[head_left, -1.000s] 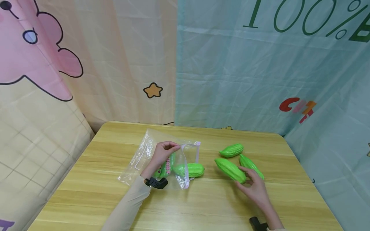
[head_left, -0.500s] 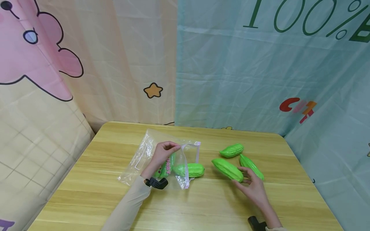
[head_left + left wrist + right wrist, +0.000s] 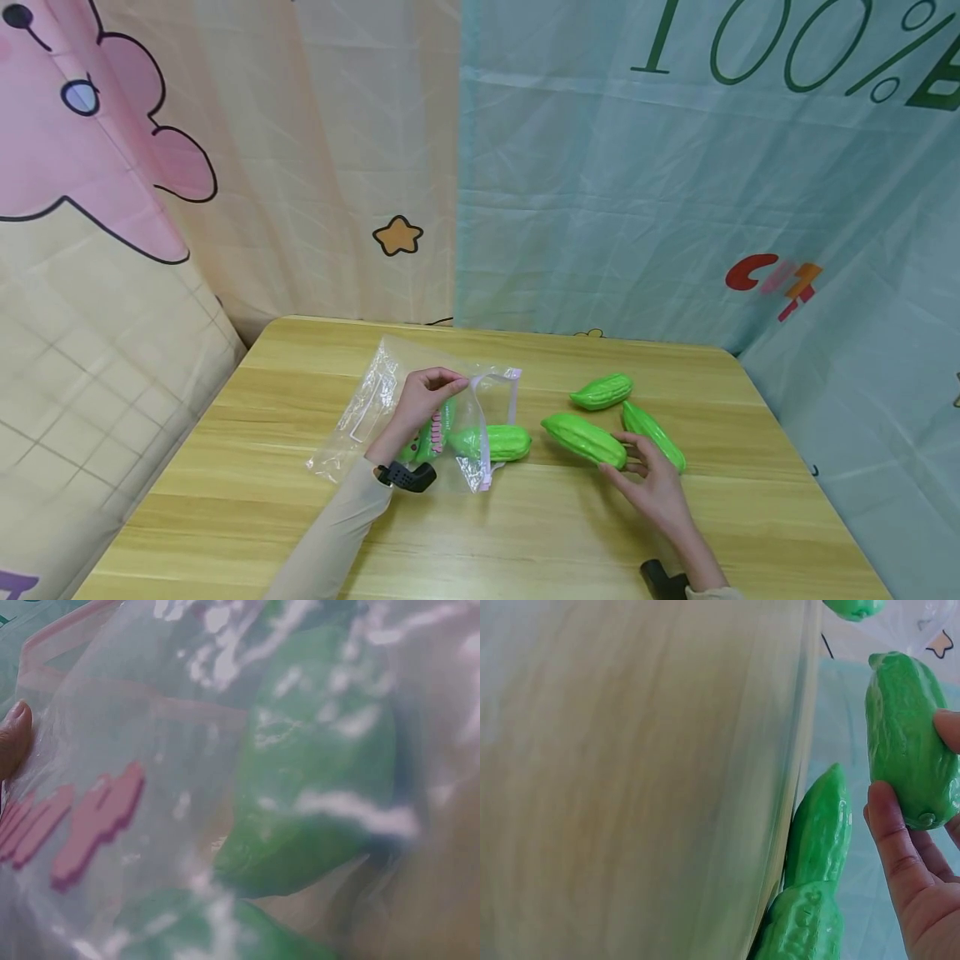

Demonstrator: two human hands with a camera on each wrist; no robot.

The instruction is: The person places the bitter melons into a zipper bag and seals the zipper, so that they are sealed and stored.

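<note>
My left hand (image 3: pixel 422 408) pinches the upper edge of a clear zip bag (image 3: pixel 367 417) that has pink print and a pale pink zip strip. One green bitter melon (image 3: pixel 508 442) lies partly inside, its end sticking out of the bag's mouth. More green shows through the plastic, and in the left wrist view a melon (image 3: pixel 319 765) is blurred behind it. Between the thumb and fingers of my right hand (image 3: pixel 657 485) is another bitter melon (image 3: pixel 583 440), held lengthwise with its tip toward the bag; the right wrist view shows the same melon (image 3: pixel 907 739) gripped near its end.
Two more bitter melons lie beyond my right hand, one farther back (image 3: pixel 602 392) and one slanting beside the fingers (image 3: pixel 652 435). All stand on a wooden table (image 3: pixel 480 550). Printed curtains (image 3: pixel 570 208) hang close behind its back edge.
My right hand has carried its bitter melon a short way left, nearer the bag's mouth. The left hand and the bag stay where they were.
</note>
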